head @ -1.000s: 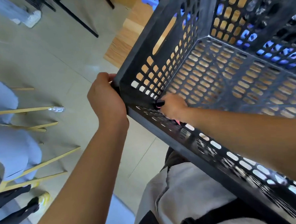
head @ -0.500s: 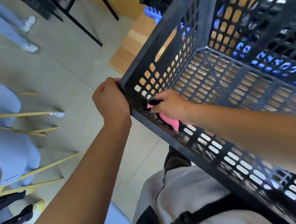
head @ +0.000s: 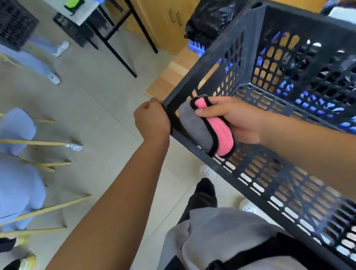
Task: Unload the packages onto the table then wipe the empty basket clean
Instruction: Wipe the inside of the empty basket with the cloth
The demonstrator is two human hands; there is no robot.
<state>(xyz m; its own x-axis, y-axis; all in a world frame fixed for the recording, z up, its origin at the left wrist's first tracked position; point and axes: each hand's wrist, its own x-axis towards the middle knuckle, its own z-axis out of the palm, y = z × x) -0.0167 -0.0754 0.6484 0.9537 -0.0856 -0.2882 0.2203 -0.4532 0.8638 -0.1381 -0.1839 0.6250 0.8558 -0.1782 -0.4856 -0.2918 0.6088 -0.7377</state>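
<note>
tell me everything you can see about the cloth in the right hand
The cloth is soft, looks like microfibre, pink on one face and grey on the other, with black edging. It is folded into a thick pad. The right hand grips it, thumb across the pink face, at the near left corner of the black basket.

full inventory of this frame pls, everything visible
basket: 1, black perforated plastic, empty, tilted at right, gripped at its near corner
cloth: 1, grey and pink with black edging, folded, against the basket's corner
bag: 1, black plastic, by the wooden cabinet at top
table: 1, black legs, top centre
crates: 2, black, on the floor at top left
left hand: grips the basket's corner rim
right hand: holds the cloth inside the basket
</note>
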